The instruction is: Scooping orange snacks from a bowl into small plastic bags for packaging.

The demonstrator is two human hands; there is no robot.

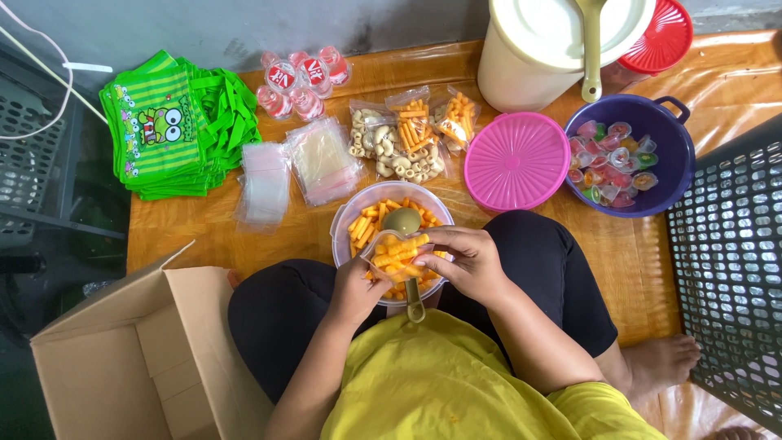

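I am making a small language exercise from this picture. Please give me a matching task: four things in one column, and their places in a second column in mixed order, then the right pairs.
Things:
1. cardboard box
2. green bags
3. purple bowl
4. small snack bag

Places:
A. held between the left hand and the right hand
B. far left on the wooden surface, in a stack
C. open, at the person's left knee
D. right of the pink lid, full of small jelly cups

Pairs: 1-C, 2-B, 3-D, 4-A
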